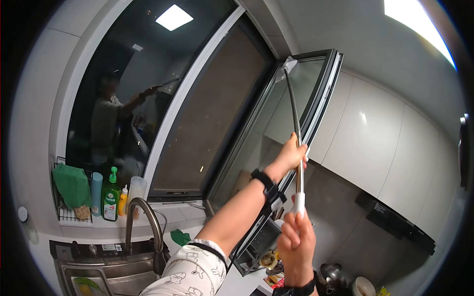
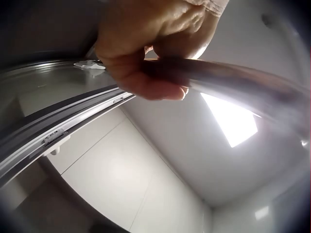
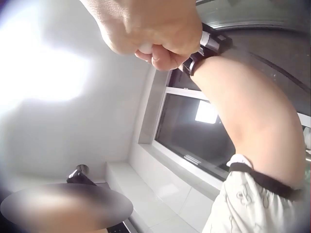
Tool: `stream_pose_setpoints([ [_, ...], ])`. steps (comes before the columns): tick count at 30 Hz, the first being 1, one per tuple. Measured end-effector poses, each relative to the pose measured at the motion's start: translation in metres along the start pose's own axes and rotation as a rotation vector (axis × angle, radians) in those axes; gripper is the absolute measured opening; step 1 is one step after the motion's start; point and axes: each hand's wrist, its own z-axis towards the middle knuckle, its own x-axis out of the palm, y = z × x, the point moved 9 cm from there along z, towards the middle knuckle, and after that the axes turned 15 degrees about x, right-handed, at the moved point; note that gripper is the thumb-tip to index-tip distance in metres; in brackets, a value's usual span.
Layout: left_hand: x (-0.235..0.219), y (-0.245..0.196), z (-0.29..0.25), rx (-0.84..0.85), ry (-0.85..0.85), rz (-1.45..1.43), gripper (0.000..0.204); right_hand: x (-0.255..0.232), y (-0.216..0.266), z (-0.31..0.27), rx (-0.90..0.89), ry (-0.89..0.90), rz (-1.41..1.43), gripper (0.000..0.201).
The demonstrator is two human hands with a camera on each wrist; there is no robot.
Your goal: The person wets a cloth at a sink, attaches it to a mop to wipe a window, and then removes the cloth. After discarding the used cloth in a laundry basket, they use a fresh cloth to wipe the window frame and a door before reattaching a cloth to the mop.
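A long metal pole (image 1: 293, 101) slants up through the head view, with a whitish cloth (image 1: 288, 65) at its far tip. That cloth lies against the upper corner of a swung-out window sash (image 1: 308, 84). My left hand (image 1: 291, 154) grips the pole partway along; the left wrist view shows its thumb and fingers curled round the shaft (image 2: 233, 80). Lower down, my right hand (image 1: 297, 241) holds the white handle (image 1: 299, 202) at the near end. In the right wrist view the right hand (image 3: 153, 29) has curled fingers and hides most of the handle.
Below the window are a sink with a tall faucet (image 1: 143, 212), a green bottle (image 1: 111, 195) and a rack with a green cloth (image 1: 73, 185). Wall cabinets (image 1: 368, 123) hang right of the sash. A dark rack (image 1: 256, 246) and pots (image 1: 332, 276) stand on the counter.
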Motion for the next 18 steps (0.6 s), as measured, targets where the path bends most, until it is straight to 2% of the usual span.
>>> stream_pose_setpoints([
  [3, 0.005, 0.003, -0.038, 0.076, 0.044, 0.101, 0.066, -0.020, -0.037, -0.028, 0.014, -0.025, 0.014, 0.039],
  [4, 0.008, 0.003, -0.055, 0.051, 0.063, 0.162, 0.066, -0.028, -0.048, -0.039, -0.027, -0.096, -0.030, 0.052],
  [7, 0.026, -0.008, -0.097, 0.065, 0.133, 0.254, 0.067, -0.064, -0.086, -0.077, 0.089, -0.189, -0.075, 0.033],
  [8, 0.032, -0.006, -0.106, 0.055, 0.149, 0.266, 0.068, -0.069, -0.088, -0.087, 0.082, -0.265, -0.126, 0.032],
  [12, 0.051, 0.000, -0.137, 0.054, 0.169, 0.211, 0.068, -0.097, -0.101, -0.114, 0.126, -0.284, -0.062, 0.029],
  [14, 0.055, 0.016, -0.156, 0.045, 0.172, 0.212, 0.068, -0.109, -0.105, -0.136, 0.180, -0.472, -0.144, 0.019],
  [15, 0.056, 0.025, -0.169, 0.049, 0.159, 0.214, 0.067, -0.127, -0.113, -0.146, 0.186, -0.479, -0.144, 0.019],
  [17, 0.059, 0.052, -0.197, 0.085, 0.136, 0.279, 0.067, -0.185, -0.144, -0.178, 0.275, -0.482, -0.193, 0.040],
  [18, 0.058, 0.051, -0.204, 0.128, 0.117, 0.348, 0.067, -0.189, -0.148, -0.182, 0.325, -0.480, -0.215, 0.051],
])
